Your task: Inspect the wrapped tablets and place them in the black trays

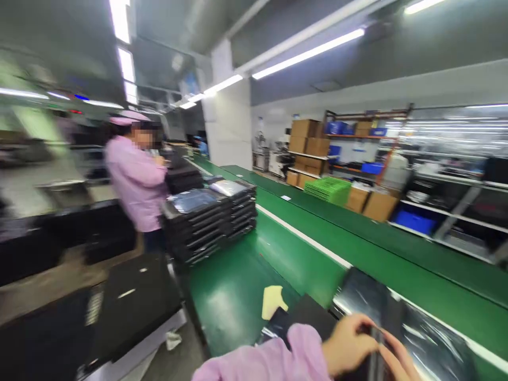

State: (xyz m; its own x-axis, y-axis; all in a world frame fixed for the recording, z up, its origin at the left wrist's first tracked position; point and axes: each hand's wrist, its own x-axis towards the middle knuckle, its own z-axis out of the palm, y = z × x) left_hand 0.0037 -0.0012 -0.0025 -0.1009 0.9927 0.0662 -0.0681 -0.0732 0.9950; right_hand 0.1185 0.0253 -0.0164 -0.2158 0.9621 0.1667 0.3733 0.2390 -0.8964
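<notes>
At the lower right, my left hand [351, 341], in a pink sleeve, has its thumb and fingers closed on the edge of a dark flat piece [375, 357]. Part of my right hand [399, 360] shows beside it at the bottom edge, with its fingers against the same piece; the rest is cut off. Around the hands lie dark, shiny film-wrapped panels [432, 338]. A black flat item [311, 315] and a yellow sheet [273, 301] lie to the left of them on the green work surface [230, 301].
Stacks of black trays [206, 227] with film-wrapped panels on top stand ahead. A person in pink [133, 174] stands left of them. A black case [137, 301] sits at the lower left. A green belt [305, 241] runs diagonally past shelves [448, 174] at the right.
</notes>
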